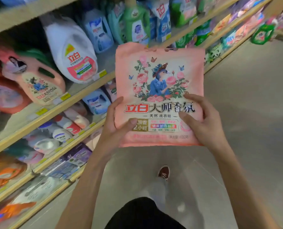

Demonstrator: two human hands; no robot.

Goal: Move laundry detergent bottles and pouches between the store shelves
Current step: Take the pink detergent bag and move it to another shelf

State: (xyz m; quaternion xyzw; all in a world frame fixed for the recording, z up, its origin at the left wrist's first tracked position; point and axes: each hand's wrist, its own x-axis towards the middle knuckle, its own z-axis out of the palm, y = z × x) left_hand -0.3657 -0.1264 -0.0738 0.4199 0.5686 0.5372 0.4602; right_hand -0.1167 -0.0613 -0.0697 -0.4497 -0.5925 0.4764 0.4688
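Both hands, left (pixel 119 123) and right (pixel 202 123), pinch one pink pouch (pixel 159 76) by its lower corners. Risk: top half unsupported, may flop and slip near shelves (pixel 81 95)

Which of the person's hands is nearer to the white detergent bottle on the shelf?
Left. The left hand grips the pink pouch at its lower left edge, on the side toward the white detergent bottle. The right hand grips the pouch's lower right, farther away.

Floor (pixel 253 100): grey, smooth, faintly glossy (some light patches reflected near the bottom).
Shoe (pixel 164 173): dark red with white laces, planted on the floor.
Price tags (pixel 65 97): small yellow labels along the shelf edges.
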